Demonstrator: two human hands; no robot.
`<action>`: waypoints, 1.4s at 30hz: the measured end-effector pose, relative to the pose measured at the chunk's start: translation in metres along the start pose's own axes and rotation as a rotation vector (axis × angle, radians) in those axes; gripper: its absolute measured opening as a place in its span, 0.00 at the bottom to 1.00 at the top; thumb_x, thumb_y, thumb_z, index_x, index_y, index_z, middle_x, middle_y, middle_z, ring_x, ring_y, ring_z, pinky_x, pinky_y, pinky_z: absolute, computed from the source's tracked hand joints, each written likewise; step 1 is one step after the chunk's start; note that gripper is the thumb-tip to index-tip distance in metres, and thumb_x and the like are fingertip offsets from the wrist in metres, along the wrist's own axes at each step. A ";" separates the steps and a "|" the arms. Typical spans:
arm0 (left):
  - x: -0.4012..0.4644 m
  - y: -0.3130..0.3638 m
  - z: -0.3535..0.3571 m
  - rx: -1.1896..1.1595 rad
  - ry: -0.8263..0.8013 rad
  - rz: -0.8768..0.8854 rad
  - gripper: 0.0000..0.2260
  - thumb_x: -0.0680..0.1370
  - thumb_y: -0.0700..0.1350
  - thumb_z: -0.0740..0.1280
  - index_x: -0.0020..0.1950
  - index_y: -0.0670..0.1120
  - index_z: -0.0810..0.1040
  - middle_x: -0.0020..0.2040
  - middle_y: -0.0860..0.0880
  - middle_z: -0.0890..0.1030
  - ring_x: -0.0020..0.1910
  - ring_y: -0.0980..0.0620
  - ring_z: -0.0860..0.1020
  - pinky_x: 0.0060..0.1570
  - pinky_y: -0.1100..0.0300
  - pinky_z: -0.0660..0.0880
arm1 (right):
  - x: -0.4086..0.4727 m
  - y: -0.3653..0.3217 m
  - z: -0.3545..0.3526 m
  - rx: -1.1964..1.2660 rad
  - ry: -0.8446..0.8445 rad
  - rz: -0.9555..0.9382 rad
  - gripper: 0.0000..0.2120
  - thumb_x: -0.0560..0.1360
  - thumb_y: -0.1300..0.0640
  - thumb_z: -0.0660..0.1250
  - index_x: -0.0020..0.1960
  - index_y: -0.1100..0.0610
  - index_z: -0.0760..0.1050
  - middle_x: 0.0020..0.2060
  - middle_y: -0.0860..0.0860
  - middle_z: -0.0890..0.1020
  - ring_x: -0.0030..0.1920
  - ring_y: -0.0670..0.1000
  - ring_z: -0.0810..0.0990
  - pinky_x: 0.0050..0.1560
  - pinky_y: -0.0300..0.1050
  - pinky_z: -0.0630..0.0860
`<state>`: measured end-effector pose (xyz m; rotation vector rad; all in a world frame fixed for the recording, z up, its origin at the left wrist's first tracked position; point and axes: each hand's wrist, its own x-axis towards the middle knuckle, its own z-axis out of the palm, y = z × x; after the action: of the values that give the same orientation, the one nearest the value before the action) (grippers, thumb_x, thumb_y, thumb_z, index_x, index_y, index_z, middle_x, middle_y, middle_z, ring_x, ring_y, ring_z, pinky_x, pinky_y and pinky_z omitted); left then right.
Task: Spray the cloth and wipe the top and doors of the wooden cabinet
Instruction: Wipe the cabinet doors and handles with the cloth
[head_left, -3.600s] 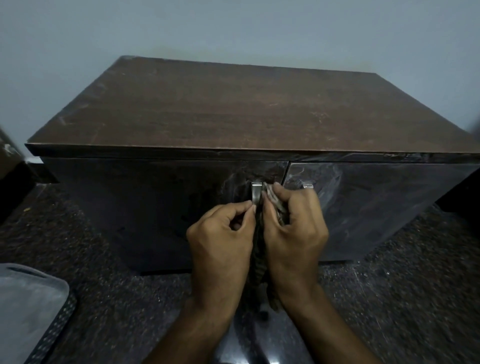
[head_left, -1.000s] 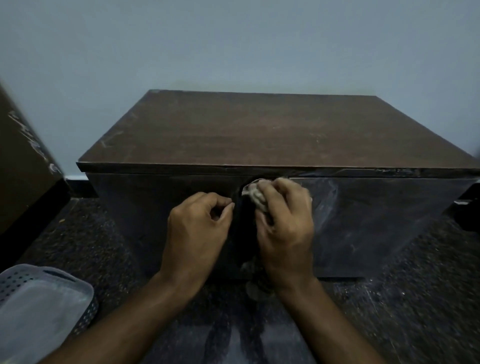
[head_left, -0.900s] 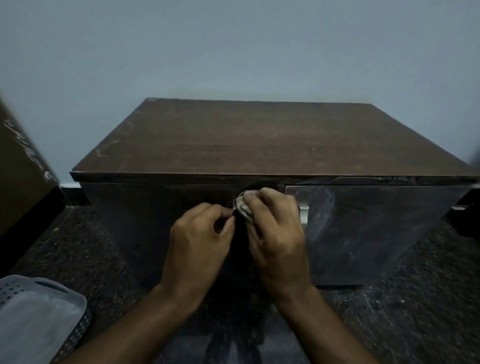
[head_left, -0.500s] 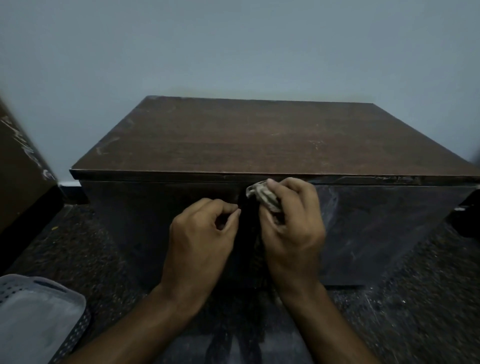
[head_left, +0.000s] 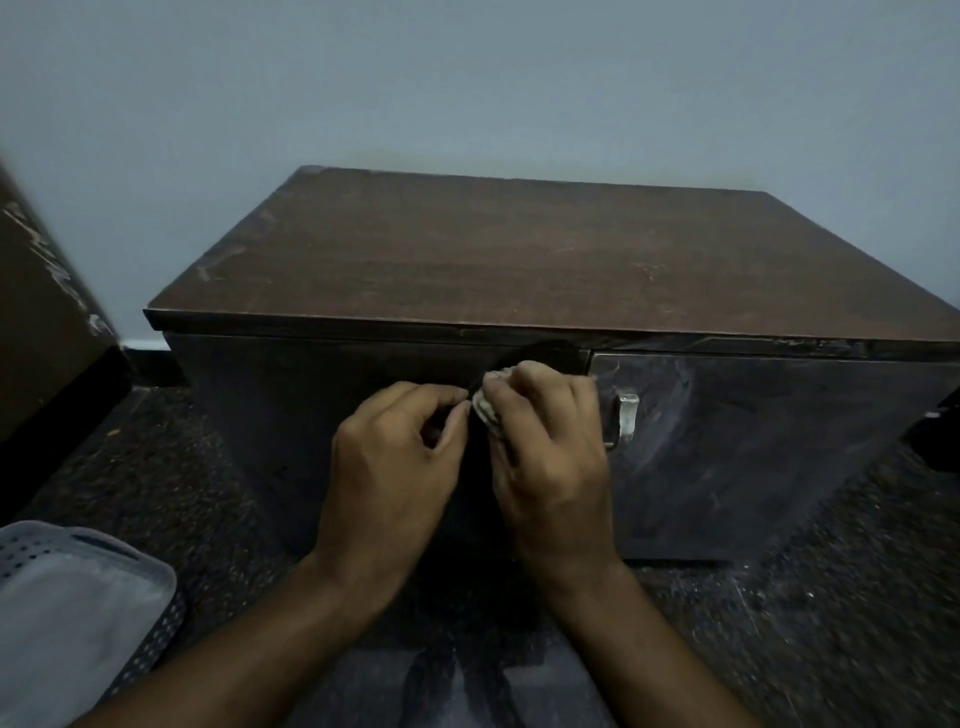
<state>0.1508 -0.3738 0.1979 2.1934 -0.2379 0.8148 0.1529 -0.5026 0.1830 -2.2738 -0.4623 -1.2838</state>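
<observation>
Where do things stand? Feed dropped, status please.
Right hand shut on cloth, at left door. Left hand pinched shut beside it. Right door handle uncovered. Nothing blocking.

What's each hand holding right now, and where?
Right hand grips the bunched cloth, its top poking past the fingertips. Left hand is curled shut; what it pinches is hidden.

Left hand (head_left: 392, 462), right hand (head_left: 550, 457) bare; forearms bare, sleeves unseen, no rings

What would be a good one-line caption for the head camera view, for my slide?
Right hand presses a bunched cloth against the wooden cabinet front, left hand beside it.
</observation>
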 end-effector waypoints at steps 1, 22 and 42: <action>0.001 0.000 -0.001 -0.005 0.015 -0.011 0.05 0.74 0.42 0.74 0.50 0.47 0.85 0.44 0.53 0.84 0.41 0.59 0.80 0.44 0.65 0.76 | 0.002 0.002 0.002 -0.017 -0.011 -0.028 0.09 0.78 0.66 0.70 0.57 0.69 0.81 0.53 0.62 0.81 0.47 0.61 0.77 0.48 0.55 0.77; -0.015 -0.011 -0.007 -0.037 -0.146 -0.099 0.01 0.73 0.44 0.75 0.43 0.51 0.85 0.38 0.58 0.82 0.39 0.62 0.80 0.38 0.77 0.70 | -0.042 -0.002 0.018 -0.143 -0.281 -0.081 0.12 0.75 0.65 0.74 0.57 0.69 0.80 0.52 0.61 0.81 0.52 0.58 0.73 0.49 0.53 0.78; -0.015 -0.013 -0.007 -0.115 -0.131 -0.119 0.02 0.73 0.45 0.74 0.43 0.52 0.85 0.38 0.59 0.82 0.41 0.64 0.81 0.36 0.78 0.71 | -0.054 0.010 0.021 -0.140 -0.155 -0.129 0.14 0.77 0.64 0.72 0.61 0.67 0.80 0.50 0.59 0.83 0.53 0.56 0.75 0.49 0.52 0.77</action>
<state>0.1412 -0.3609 0.1847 2.1325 -0.2114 0.5792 0.1457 -0.5020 0.1251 -2.5087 -0.5995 -1.2402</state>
